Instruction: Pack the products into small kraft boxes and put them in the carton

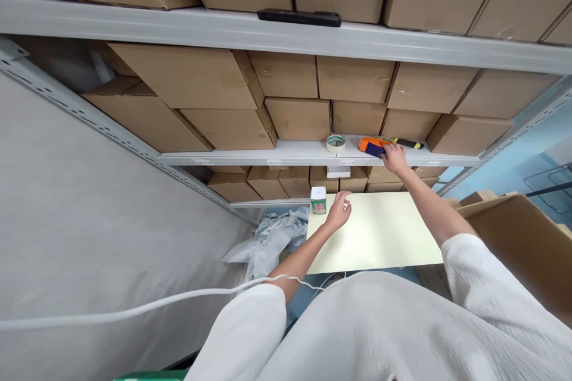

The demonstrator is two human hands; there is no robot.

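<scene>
My right hand (395, 158) reaches up to the middle shelf, its fingers on an orange and dark blue tool (372, 146). Just behind that tool lies a black and yellow cutter (407, 143), and to its left stands a roll of tape (335, 143). Over the pale yellow board (379, 232), my left hand (339, 211) hovers with fingers apart and nothing in them. A small green and white box (319, 200) stands on the board's back left corner, a little left of my left hand.
Shelves (286, 33) packed with cardboard boxes (299, 119) span the view, with a black phone-like object (299, 17) on the upper rail. Plastic bags (263, 241) lie left of the board. A white cable (134, 309) crosses the lower left. An open carton (522, 244) is at right.
</scene>
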